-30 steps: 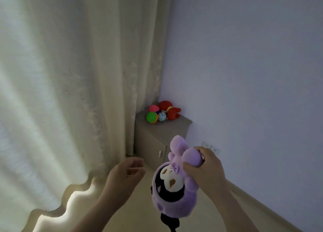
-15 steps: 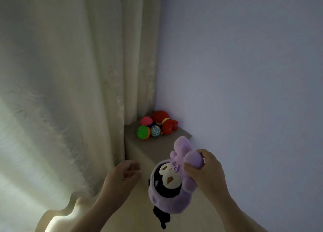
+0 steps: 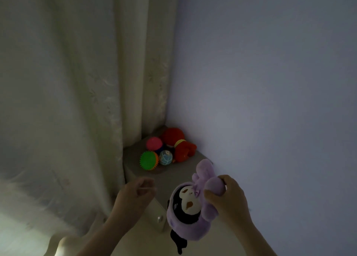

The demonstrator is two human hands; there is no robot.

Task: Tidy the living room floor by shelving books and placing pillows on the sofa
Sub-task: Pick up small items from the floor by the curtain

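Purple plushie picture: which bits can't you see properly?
1. Head view: purple plushie has one ear wrapped inside the right hand.
2. Head view: cabinet front sits mostly behind the left hand and plushie.
3. Head view: red toy is dim, partly behind the pink ball.

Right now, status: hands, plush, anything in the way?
Right hand grips plush by an ear. Left hand free, loosely curled. Cabinet top ahead holds balls and red toy at its back.

Cabinet (image 3: 185, 171): nearer than a second ago, its top now just beyond both hands. Purple plush (image 3: 188, 217), gripped by right hand (image 3: 229, 201): now before the cabinet's front corner. Left hand (image 3: 135, 196): fingers curl further. Scene: darker.
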